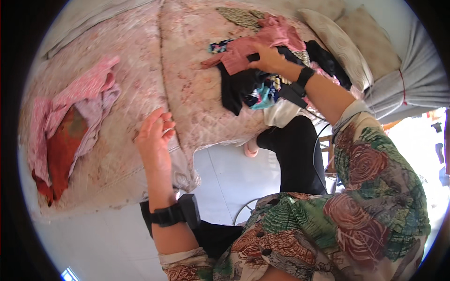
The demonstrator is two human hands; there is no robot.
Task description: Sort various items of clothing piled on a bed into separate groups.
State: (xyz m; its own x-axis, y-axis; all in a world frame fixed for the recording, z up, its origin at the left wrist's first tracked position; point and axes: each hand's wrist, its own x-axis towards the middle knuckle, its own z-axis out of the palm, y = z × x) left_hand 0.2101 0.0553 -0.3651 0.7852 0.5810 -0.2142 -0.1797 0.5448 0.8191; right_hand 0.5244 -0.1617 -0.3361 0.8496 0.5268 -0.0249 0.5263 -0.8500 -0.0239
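Note:
My left hand (155, 136) hovers over the near edge of the quilted bed cover (136, 84), fingers loosely bent and apart, holding nothing. At the right, my right hand (269, 60) reaches into a heap of clothes, its thumb and fingers closed on a dusty-pink garment (241, 50). Under that lies black cloth (236, 86), with a teal patterned piece (266, 96) and a white cloth (281, 112) closer to me. Far to the left, a pink patterned garment (63, 103) lies spread with a pale lilac side and a rust-red piece (65, 140) showing inside it.
Behind the heap lie a brown patterned cloth (241, 18) and two beige pillows (337, 44). A grey curtain (422, 70) is tied at the right. Below the bed edge are the pale tiled floor (215, 173) and my black-trousered leg (300, 154). A thin black cable runs near my right arm.

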